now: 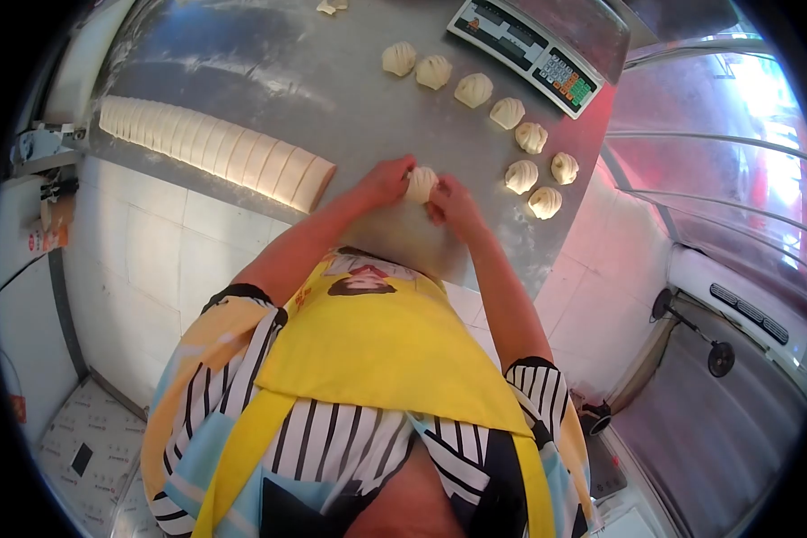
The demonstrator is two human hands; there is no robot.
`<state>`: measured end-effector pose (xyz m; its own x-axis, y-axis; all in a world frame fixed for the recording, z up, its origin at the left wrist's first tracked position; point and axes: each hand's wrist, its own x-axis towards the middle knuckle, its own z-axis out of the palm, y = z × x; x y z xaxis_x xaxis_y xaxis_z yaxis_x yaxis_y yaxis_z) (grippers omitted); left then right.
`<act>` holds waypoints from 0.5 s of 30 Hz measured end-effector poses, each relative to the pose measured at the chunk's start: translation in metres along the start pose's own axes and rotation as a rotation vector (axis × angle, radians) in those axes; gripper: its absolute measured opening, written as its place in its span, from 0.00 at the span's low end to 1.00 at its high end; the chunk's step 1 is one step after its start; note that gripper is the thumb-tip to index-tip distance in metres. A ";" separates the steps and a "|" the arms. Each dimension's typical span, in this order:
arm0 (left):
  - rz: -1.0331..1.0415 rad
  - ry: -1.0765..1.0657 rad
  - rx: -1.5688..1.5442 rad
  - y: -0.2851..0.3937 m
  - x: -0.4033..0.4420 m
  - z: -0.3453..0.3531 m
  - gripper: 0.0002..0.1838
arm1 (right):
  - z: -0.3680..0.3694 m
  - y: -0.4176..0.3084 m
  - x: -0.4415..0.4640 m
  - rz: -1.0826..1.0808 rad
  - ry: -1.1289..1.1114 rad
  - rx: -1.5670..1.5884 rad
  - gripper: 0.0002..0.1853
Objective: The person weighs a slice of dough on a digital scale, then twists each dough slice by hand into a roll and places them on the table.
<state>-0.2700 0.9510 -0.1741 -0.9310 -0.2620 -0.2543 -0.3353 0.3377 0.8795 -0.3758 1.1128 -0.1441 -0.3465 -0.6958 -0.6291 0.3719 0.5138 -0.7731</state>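
Note:
A small pleated dough bun (421,185) sits between my two hands near the front edge of the metal table. My left hand (388,182) grips its left side with curled fingers, and my right hand (455,205) pinches it from the right. To the left lies a long dough log (220,151), cut crosswise into many slices that still stand side by side. Several shaped buns with ridged tops, among them one bun (473,90), form a curved row to the right and beyond my hands.
At the far right of the metal table (287,54) stands a digital scale (529,54) with a keypad. A bit of dough (332,5) lies at the back edge. Tiled floor (152,233) shows below the table, and a yellow apron (386,350) covers my front.

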 end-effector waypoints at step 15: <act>-0.370 -0.193 -0.387 0.013 -0.009 -0.010 0.12 | 0.014 0.007 0.013 -0.057 0.251 -0.303 0.11</act>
<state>-0.2647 0.9492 -0.1564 -0.7832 -0.1173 -0.6106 -0.6007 -0.1109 0.7918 -0.3654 1.1002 -0.1567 -0.5732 -0.6025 -0.5554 0.0881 0.6285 -0.7728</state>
